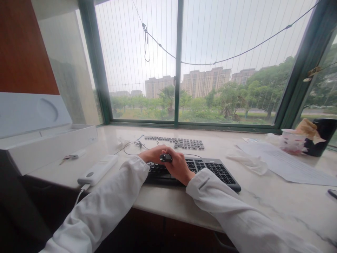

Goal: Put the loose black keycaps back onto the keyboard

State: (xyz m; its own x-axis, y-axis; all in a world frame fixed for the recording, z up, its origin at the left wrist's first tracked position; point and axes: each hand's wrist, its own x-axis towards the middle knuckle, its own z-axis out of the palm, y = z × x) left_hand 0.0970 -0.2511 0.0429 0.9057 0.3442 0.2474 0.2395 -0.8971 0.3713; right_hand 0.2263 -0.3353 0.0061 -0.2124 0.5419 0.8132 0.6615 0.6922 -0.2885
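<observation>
A black keyboard (210, 168) lies along the front of the pale worktop. Over its left half, my right hand (178, 165) is closed around the black handle (165, 158) of a tool. The handle's end points towards me, and the tool's far end is hidden by my hands. My left hand (154, 154) rests above the keyboard's left part, beside and partly behind my right hand; its fingers are hidden. Behind the keyboard, many loose grey keycaps (189, 144) stand laid out in rows.
A white power strip (98, 170) and an open white box (52, 144) are at left. A thin cable (131, 147) lies behind my left hand. To the right are a crumpled tissue (247, 161), paper sheets (292, 167), a patterned cup (292, 141) and a black container (319, 137).
</observation>
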